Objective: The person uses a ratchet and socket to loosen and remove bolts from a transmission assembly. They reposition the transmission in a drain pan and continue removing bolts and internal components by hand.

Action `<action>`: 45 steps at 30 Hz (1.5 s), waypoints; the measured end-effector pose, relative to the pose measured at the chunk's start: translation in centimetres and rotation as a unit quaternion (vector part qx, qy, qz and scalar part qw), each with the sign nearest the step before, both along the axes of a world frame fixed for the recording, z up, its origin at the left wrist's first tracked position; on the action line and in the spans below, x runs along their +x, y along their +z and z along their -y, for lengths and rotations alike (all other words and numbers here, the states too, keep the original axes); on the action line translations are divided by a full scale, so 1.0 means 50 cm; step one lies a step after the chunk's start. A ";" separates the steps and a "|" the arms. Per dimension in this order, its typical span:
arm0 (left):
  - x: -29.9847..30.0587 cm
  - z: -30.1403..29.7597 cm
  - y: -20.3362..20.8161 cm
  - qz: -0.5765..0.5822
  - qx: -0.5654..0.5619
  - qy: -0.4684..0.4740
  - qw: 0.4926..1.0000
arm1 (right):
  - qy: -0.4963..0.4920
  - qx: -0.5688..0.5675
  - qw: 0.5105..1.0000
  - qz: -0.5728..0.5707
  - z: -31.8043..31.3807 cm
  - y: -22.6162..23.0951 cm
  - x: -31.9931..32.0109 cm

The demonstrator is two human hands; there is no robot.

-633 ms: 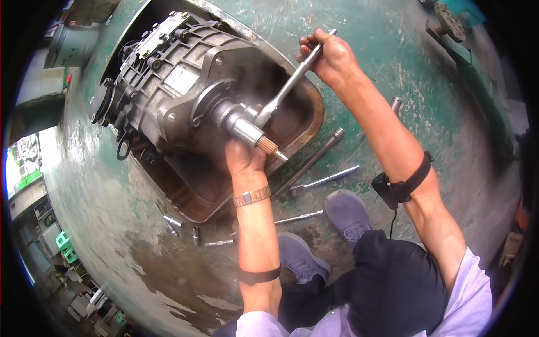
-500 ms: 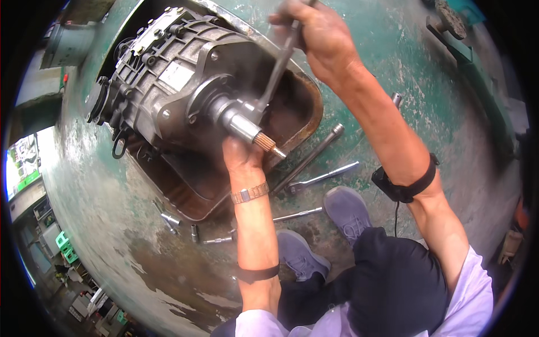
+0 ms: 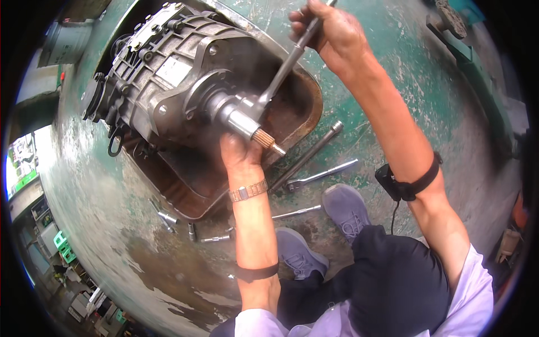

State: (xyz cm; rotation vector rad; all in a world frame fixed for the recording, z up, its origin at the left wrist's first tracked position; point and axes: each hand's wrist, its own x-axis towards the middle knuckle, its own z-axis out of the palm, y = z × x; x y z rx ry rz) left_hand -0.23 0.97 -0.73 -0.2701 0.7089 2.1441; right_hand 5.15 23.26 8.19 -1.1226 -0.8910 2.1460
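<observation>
Grips the far end of a long steel wrench (image 3: 292,59) in curled fingers of the right grip (image 3: 341,38); slants nearer and left to beside the splined shaft (image 3: 243,122). Tucks the left grip (image 3: 240,151) beneath, out of sight at the fingertips; impossible to say whether pinching. Likely handles rigid, heavyish, perhaps oily; hold by the handle. Mind the gearbox (image 3: 143,84) left, tray (image 3: 316,105) rim right; note nearer on the floor (image 3: 387,56) a long bar (image 3: 311,150) and ratchet (image 3: 323,173).

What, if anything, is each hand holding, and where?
The right hand holds a long wrench by its handle's upper part. The left hand is partly behind the splined shaft, fingers hidden; its hold cannot be told.
</observation>
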 end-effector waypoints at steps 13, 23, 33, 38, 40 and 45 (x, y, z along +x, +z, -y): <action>0.013 0.012 -0.007 -0.036 -0.050 -0.005 0.998 | 0.240 0.582 0.767 -0.125 0.170 0.129 -0.036; -0.003 0.003 -0.005 0.001 -0.030 0.019 0.999 | 0.015 0.093 0.995 -0.015 -0.001 -0.009 0.002; 0.000 0.000 -0.003 -0.023 -0.039 0.017 0.999 | 0.130 0.248 0.954 -0.108 0.070 0.043 -0.023; -0.002 0.022 -0.016 0.004 -0.052 0.011 0.999 | 0.355 0.543 0.759 -0.047 0.180 0.142 -0.023; -0.007 0.022 -0.022 -0.011 -0.055 0.000 0.998 | 0.363 0.587 0.721 -0.062 0.175 0.139 -0.028; -0.007 0.001 -0.018 0.021 -0.031 0.014 0.999 | 0.106 0.158 0.972 -0.137 0.058 0.052 -0.014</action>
